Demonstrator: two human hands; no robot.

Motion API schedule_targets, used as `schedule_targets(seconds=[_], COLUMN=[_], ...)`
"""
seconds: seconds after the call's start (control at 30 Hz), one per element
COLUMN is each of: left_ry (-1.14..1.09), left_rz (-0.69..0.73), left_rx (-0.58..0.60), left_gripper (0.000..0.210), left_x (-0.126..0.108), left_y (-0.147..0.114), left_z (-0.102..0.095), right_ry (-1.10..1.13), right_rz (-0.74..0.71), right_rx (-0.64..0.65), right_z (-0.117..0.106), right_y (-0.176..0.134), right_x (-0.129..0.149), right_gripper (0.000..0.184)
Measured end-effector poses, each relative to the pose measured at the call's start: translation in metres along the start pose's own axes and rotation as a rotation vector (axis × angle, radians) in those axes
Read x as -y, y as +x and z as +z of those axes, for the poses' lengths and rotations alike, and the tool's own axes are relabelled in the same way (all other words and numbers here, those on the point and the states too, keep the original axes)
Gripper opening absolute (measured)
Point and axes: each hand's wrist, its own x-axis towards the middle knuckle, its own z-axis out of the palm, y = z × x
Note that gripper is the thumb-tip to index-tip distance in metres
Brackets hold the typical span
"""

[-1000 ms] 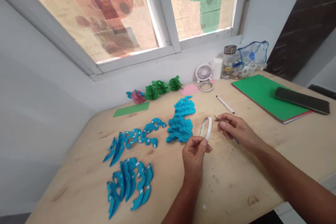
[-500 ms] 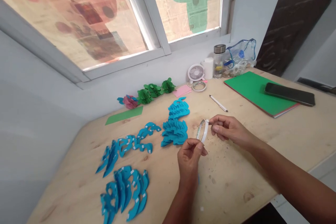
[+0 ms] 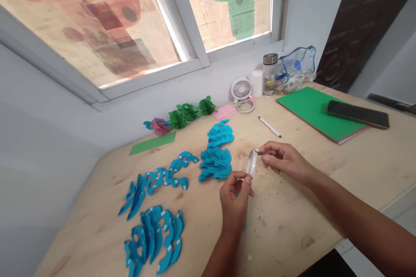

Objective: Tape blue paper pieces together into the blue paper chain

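Observation:
My left hand [image 3: 236, 194] pinches the lower rim of a narrow roll of white double-sided tape [image 3: 252, 163], held upright above the table. At the roll's upper edge, the closed thumb and forefinger of my right hand [image 3: 284, 159] grip the tape's end. Part of a blue paper piece shows behind my left hand; the rest is hidden. Left of the roll lie stacked wavy blue paper cutouts [image 3: 215, 164]. Farther left are more blue cutouts bearing small white tape squares, one row [image 3: 156, 181] behind a nearer group [image 3: 152, 233].
Behind stand green paper flowers [image 3: 189, 111], a pink paper flower [image 3: 160, 126], a small fan [image 3: 241, 89], a second tape roll [image 3: 245, 106] and a glass bottle [image 3: 269, 75]. A pen [image 3: 269, 127] lies beyond my right hand. At right, a phone [image 3: 357, 114] rests on green paper [image 3: 305, 108].
The tape roll has turned more edge-on between my hands. More of the blue paper piece shows beside my left hand. The camera view has shifted slightly.

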Motion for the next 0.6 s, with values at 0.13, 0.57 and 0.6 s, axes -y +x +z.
schedule_targets(seconds=[0.13,0.57,0.6], left_ry=[0.236,-0.124,-0.123], left_rz=[0.154,0.128,0.125], left_rx=[-0.017,0.111,0.107], left_gripper=[0.013,0.029,0.028], left_x=[0.001,0.007,0.006], left_y=[-0.001,-0.002,-0.002], left_z=[0.000,0.009,0.008], right_ry=[-0.074,-0.237,-0.248], right_rz=[0.000,-0.028,-0.028], right_rx=[0.017,0.132,0.130], right_z=[0.001,0.005,0.005], right_y=[-0.002,-0.008,-0.008], right_x=[-0.001,0.005,0.005], right_gripper=[0.027,0.024,0.025])
